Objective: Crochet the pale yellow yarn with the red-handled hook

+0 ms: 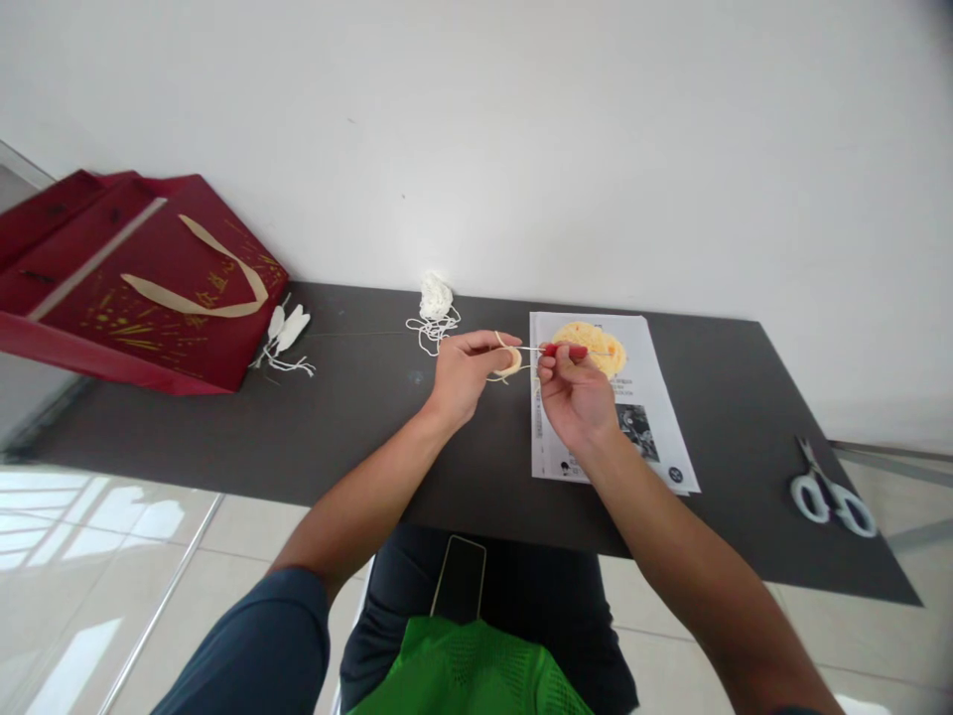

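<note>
My left hand (463, 382) pinches a small cream crocheted piece (509, 363) between thumb and fingers, with yarn looped over the fingertips. In my right hand (581, 399) is a crochet hook (567, 351) with a red handle. Its thin metal shaft points left and reaches the cream piece; whether the tip sits inside a stitch is too small to tell. A strand of cream yarn runs between the two hands. Just beyond my right hand, yellow yarn work (588, 336) with orange specks lies on printed sheets (655, 437).
A dark red gift bag (171, 298) stands at the left, with white crocheted pieces (289, 330) beside it. White yarn (436, 296) lies near the wall. Scissors (830, 494) rest at the table's right end. A phone (460, 578) is on my lap.
</note>
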A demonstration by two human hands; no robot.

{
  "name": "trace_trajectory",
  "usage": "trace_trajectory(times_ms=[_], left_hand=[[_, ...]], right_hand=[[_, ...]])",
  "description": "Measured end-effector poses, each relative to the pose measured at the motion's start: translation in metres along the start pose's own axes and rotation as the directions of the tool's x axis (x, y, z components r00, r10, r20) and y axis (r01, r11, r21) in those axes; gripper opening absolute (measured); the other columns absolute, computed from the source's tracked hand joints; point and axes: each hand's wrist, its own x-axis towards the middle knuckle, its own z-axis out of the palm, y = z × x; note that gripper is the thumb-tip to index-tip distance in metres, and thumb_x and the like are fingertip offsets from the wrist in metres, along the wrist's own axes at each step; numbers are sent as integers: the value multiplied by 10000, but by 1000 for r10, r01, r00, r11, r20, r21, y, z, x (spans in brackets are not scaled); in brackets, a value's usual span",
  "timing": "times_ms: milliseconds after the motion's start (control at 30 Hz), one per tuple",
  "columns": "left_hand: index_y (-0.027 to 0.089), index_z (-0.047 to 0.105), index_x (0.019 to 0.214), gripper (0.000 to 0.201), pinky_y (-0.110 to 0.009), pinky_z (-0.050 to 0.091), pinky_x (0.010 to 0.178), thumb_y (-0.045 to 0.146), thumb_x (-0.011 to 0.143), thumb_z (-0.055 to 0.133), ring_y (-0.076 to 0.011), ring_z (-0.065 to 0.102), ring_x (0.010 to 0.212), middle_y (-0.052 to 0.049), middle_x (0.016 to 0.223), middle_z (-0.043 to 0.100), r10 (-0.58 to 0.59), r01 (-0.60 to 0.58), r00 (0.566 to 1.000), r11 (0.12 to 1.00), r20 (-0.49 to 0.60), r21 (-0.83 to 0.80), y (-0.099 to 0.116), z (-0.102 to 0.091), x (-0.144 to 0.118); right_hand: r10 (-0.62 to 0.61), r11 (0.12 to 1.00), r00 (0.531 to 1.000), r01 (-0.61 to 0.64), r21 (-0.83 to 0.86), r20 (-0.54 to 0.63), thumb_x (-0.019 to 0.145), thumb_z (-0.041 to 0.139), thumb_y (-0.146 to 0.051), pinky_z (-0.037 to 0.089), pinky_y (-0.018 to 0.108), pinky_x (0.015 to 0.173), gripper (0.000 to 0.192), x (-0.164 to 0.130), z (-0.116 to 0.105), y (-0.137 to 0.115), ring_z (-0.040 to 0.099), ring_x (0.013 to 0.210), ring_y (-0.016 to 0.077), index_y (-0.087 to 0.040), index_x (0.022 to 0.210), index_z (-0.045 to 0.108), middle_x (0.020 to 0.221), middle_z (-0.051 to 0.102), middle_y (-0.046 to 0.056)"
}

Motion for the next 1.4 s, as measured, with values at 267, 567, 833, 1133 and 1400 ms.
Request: trace_trajectory(times_ms=[267,567,833,1133,1400], left_hand=[[138,811,814,208,-231,382,575,192,613,815,-99,592,615,-32,700,710,-190,200,978,970,84,-140,6,6,-3],[175,808,981,311,-219,389,598,199,672,797,-73,531,622,19,716,649,-29,29,1000,1000,-12,-7,-1,4,-1],[207,782,1119,391,-231,407,597,193,729,754,-75,479,609,36,719,580,115,-115,993,982,9,149,-5,2,-2],[242,792,1074,331,-235,459,644,209,745,781,-85,559,676,14,818,665,218,-216,976,972,-13,92,-5,0,1],[210,781,1109,382,-232,447,622,214,727,774,-86,566,658,10,819,690,177,-176,984,973,11,147,-1,0,-1]], right_hand=[[3,1000,1000,-3,10,-11,769,865,-183,588,96,611,146,-1,3,2,660,652,31,-164,776,720,820,759,-2],[-34,997,999,33,-73,-13,777,864,-249,620,88,699,152,-2,5,4,683,694,30,-186,811,730,856,766,-20],[-248,940,967,256,-226,65,793,853,-299,645,156,702,175,-12,11,9,724,712,63,-226,884,722,891,802,-12],[-257,944,964,266,-196,71,814,831,-265,636,154,690,169,-12,12,6,726,702,62,-250,943,722,861,800,-31],[-246,945,965,260,-199,93,779,860,-298,654,193,682,185,-16,14,6,732,688,79,-231,876,717,874,798,-27]])
